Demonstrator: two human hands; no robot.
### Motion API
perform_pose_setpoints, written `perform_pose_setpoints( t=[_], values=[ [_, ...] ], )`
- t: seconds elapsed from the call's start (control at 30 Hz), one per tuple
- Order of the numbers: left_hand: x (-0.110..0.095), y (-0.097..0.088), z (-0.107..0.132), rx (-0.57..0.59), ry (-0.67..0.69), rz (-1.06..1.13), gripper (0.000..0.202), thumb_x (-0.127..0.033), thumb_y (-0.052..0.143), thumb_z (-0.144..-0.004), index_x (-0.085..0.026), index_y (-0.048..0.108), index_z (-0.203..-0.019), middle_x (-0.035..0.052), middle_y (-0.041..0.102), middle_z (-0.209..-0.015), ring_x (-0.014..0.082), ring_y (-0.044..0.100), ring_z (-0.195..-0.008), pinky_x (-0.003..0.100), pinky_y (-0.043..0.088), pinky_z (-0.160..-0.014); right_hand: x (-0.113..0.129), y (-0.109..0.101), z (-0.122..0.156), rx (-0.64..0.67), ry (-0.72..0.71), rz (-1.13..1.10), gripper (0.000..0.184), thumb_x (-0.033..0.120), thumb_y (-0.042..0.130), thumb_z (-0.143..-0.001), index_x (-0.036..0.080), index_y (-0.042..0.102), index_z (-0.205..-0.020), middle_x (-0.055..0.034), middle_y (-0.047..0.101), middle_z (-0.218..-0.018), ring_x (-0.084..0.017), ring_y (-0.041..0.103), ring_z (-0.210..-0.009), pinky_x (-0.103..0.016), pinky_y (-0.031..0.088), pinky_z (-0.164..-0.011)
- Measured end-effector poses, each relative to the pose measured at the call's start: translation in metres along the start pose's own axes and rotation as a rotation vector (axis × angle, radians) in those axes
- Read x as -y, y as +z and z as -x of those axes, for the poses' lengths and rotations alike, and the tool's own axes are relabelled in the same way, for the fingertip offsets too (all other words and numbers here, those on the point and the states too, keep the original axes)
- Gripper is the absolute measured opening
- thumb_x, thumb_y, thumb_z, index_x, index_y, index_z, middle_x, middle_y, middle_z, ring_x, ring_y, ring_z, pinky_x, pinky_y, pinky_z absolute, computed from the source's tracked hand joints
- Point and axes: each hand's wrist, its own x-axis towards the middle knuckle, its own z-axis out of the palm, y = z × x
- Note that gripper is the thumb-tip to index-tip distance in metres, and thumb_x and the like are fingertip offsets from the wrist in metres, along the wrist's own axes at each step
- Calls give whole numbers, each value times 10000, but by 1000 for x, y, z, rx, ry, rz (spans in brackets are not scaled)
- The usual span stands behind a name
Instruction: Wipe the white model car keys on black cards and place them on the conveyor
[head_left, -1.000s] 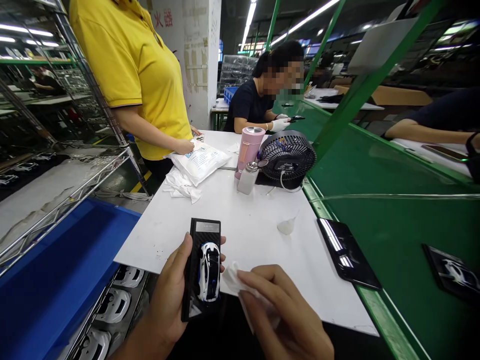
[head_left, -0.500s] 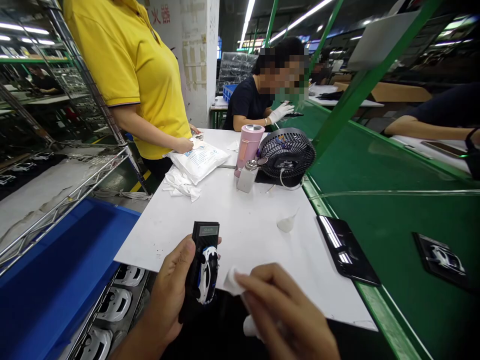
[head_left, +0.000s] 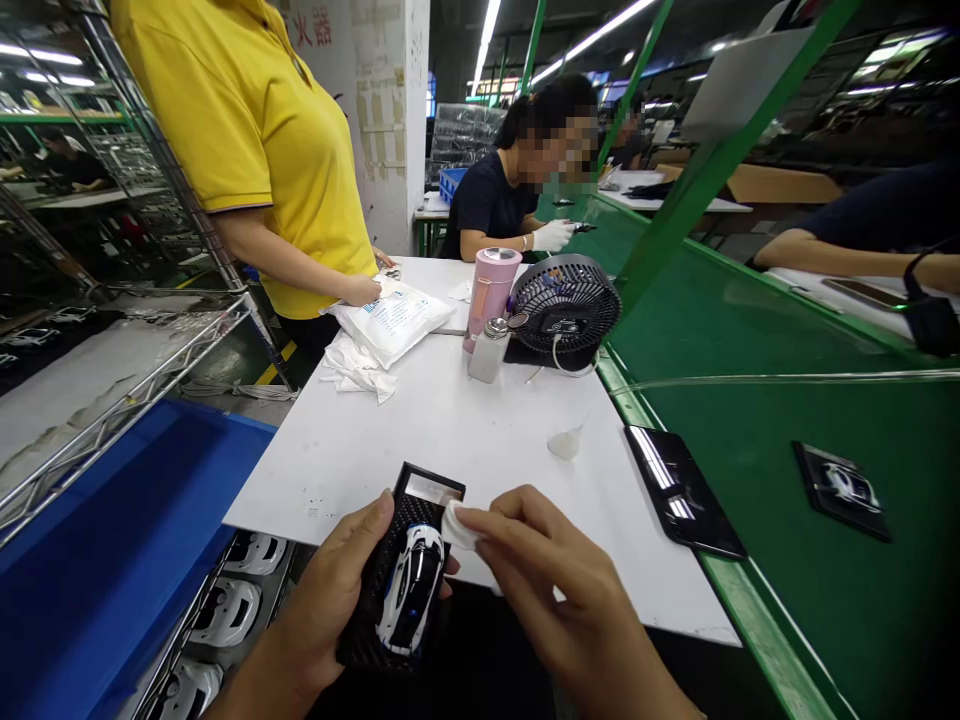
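My left hand (head_left: 337, 575) is closed around a black display base with a woven pattern and a silvery plate at its far end. On that base sits a white-and-black model car (head_left: 411, 590). My right hand (head_left: 551, 575) pinches a small white cloth (head_left: 459, 527) between thumb and fingers. The cloth is at the base's right edge, close to the front of the car. Part of the left fingers is hidden behind the base.
On the white table (head_left: 480, 430) stand a pink tumbler (head_left: 491, 290), a dispenser bottle (head_left: 489, 352) and a black fan (head_left: 566, 310). A phone (head_left: 684, 490) lies at the right edge. Another mounted car (head_left: 844, 490) is on the green conveyor (head_left: 720, 420). A person in yellow touches a white bag (head_left: 394, 325).
My left hand has tilted the base, turning the car's top more toward me. The right hand has brought the cloth up to it. The mounted car on the conveyor appears nearer.
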Motion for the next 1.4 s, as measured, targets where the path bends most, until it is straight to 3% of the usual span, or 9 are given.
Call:
perform_pose_setpoints(
  t=[0.1,0.33,0.47,0.57,0.77,0.9,1.1,1.23,1.4],
  values=[
    [1,-2,1,87,-64,-12,444,-471,448,-824,-93,626,-973,132,695,-743,174,648,-619,224,480,-514,1,-6,-7,-49,-33,-3,361,86,442,-899,248,540,-1206,-39,476,-861,-122,512,-710,-229,457,-582],
    [-7,-9,3,207,-113,-107,471,-454,380,-854,-65,634,-933,156,692,-713,174,648,-564,215,465,-501,-3,-8,-9,187,-115,177,395,54,374,-884,245,561,-1175,-56,453,-876,-135,481,-724,-253,448,-605],
    [-11,-7,2,273,-167,-123,465,-427,365,-864,-58,641,-926,176,695,-789,170,646,-547,218,463,-485,-5,-5,-6,122,-174,191,401,45,375,-871,241,568,-1163,-57,458,-871,-132,484,-711,-243,431,-583],
    [-10,-6,1,304,-198,-162,481,-436,380,-856,-44,659,-861,180,691,-728,165,637,-521,205,451,-459,-2,2,-10,67,-222,319,367,72,388,-856,217,592,-1125,-65,462,-852,-142,477,-679,-237,417,-533],
    [-14,-14,0,235,-110,-125,486,-441,355,-863,-47,628,-946,191,690,-818,170,641,-553,225,461,-493,-8,-10,4,38,-239,488,354,49,398,-844,178,592,-1110,-84,498,-841,-140,484,-636,-232,400,-494],
    [-16,-14,1,231,-98,-119,493,-434,348,-866,-42,621,-988,217,664,-973,172,645,-597,240,467,-529,-9,-16,14,-54,-178,440,388,48,422,-848,216,575,-1163,-77,491,-845,-136,493,-642,-229,403,-492],
    [-10,-7,4,194,-85,-195,452,-435,404,-851,-60,655,-867,147,684,-681,162,629,-554,218,451,-505,7,8,-7,-114,-255,401,348,85,405,-858,184,600,-1128,-84,513,-830,-136,504,-629,-229,430,-495],
    [-12,-12,1,112,-51,-137,457,-471,442,-823,-82,647,-948,134,686,-709,167,630,-575,219,455,-507,-2,8,-7,-60,-233,502,344,80,396,-853,159,613,-1108,-93,513,-815,-146,488,-614,-242,408,-481],
    [-19,-14,-13,46,-27,127,558,-507,430,-817,-46,614,-1074,121,675,-783,148,623,-648,205,470,-568,-11,-3,10,-119,-48,209,349,74,450,-874,196,564,-1180,-61,487,-840,-128,492,-640,-229,414,-507]
  ],
)
